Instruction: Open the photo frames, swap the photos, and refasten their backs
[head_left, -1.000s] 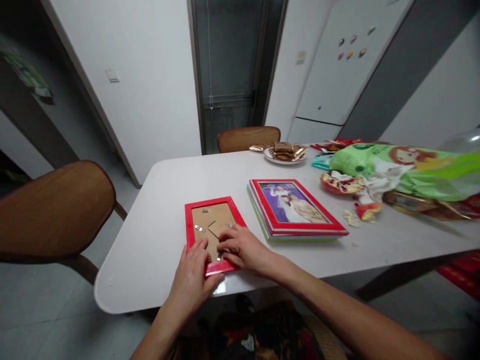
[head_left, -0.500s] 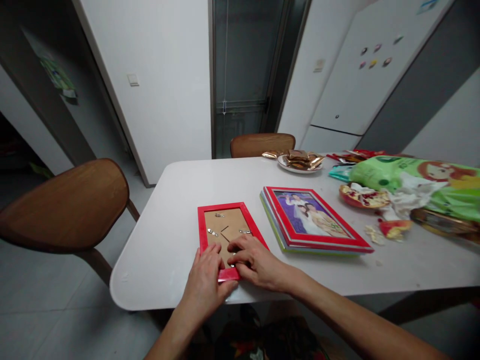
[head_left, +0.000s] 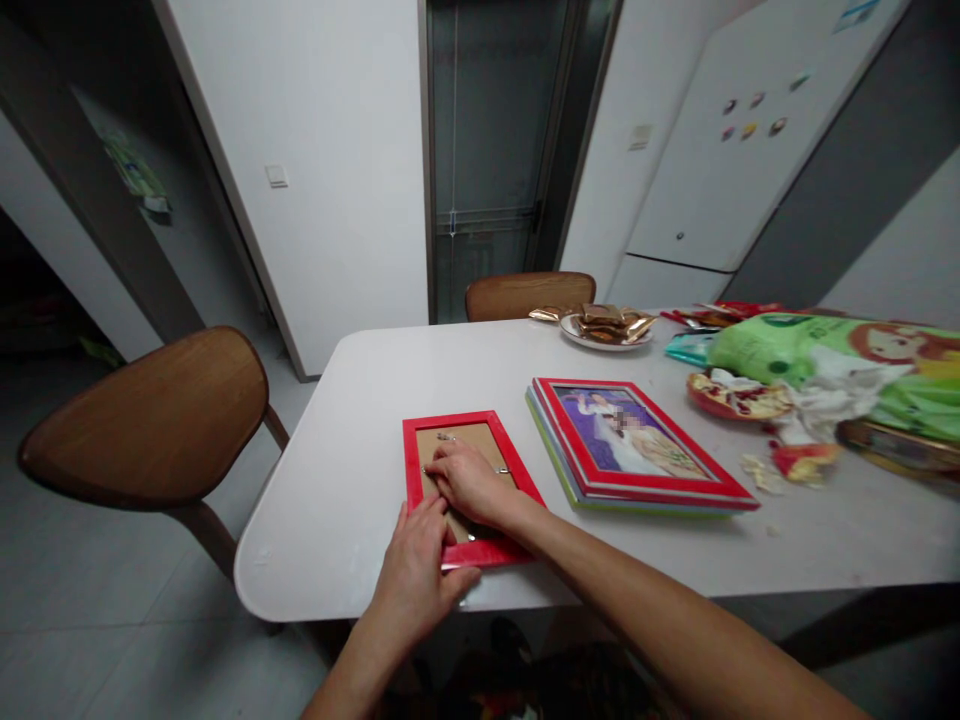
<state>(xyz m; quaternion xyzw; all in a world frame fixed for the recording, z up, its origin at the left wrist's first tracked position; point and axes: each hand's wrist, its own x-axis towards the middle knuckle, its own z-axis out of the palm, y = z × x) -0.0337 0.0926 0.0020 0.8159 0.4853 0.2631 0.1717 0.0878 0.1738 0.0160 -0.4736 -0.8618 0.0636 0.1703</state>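
Note:
A red picture frame (head_left: 491,552) lies face down near the table's front edge, its brown backing board (head_left: 480,440) facing up. My left hand (head_left: 416,560) grips the frame's near left corner, fingers over the rim and thumb along the front edge. My right hand (head_left: 469,482) reaches across the board, its bent fingers pressed together at the small metal clip on the left side, which they mostly cover. Other metal clips show at the far side (head_left: 446,437) and right side (head_left: 502,469). The near one is partly hidden by my hands.
Right of the frame lies a stack of picture frames (head_left: 637,435), a photo on top. Beyond are a plate of wrapped snacks (head_left: 606,343), a pomegranate half (head_left: 739,395), peel (head_left: 804,462) and a green package (head_left: 787,345). Wooden chairs stand left (head_left: 150,420) and behind (head_left: 529,295).
My right hand has moved from the near part of the backing board to the clip on its left side. My left hand keeps its grip on the frame. The view has shifted slightly.

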